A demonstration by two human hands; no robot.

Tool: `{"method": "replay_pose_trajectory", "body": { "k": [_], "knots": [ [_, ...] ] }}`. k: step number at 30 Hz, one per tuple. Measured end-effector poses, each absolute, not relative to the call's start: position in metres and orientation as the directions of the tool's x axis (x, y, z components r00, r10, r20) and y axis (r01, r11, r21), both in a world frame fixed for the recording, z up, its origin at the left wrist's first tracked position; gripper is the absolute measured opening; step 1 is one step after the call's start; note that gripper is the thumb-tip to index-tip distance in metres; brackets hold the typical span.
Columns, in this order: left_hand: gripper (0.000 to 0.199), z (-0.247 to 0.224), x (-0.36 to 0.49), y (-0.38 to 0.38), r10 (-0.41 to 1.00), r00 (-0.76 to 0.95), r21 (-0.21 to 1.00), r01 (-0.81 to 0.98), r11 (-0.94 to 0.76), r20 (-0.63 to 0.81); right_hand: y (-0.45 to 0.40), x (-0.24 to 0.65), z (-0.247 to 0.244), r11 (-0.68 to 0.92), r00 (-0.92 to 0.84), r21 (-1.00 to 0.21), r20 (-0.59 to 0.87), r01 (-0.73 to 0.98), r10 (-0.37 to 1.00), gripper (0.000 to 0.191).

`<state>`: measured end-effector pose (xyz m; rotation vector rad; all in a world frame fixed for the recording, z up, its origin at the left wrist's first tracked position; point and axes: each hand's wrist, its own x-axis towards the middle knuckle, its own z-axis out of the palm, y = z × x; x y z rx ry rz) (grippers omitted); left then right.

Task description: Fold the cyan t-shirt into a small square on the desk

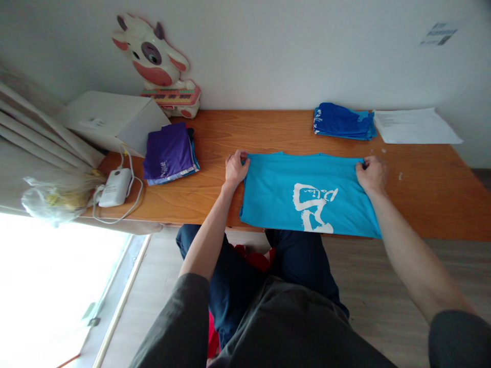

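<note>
A bright blue T-shirt [272, 189] with white lettering lies folded into a wide rectangle at the front edge of the wooden table. At its far left corner, my left hand [237, 167] pinches the cloth between thumb and fingers. My right hand [372, 174] grips the far right corner the same way. Between the two hands the far edge of the shirt runs nearly straight, while its near edge reaches the table's front edge.
Folded purple clothes [169, 153] are stacked at the left, near a white box [118, 120], a white power adapter [115, 187] with cables and a plastic bag [57, 199]. A cow toy keyboard [172, 97], folded dark blue clothes [343, 121] and papers [416, 126] stand along the wall.
</note>
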<state>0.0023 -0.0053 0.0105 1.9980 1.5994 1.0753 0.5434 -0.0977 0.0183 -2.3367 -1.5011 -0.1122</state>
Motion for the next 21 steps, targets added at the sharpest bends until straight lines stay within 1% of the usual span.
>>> {"method": "replay_pose_trajectory", "body": {
  "k": [8, 21],
  "knots": [
    [0.017, 0.008, 0.0021, -0.0045, 0.926, 0.064, 0.689, 0.65, -0.321, 0.371, -0.0992, 0.5433, 0.0181, -0.378, 0.436, -0.252, 0.239, 0.891, 0.868, 0.027],
    [0.022, 0.0105, 0.0016, -0.0052, 0.929, 0.075, 0.688, 0.651, -0.322, 0.363, -0.0993, 0.5436, 0.0173, -0.372, 0.435, -0.261, 0.248, 0.891, 0.866, 0.027]
  ]
}}
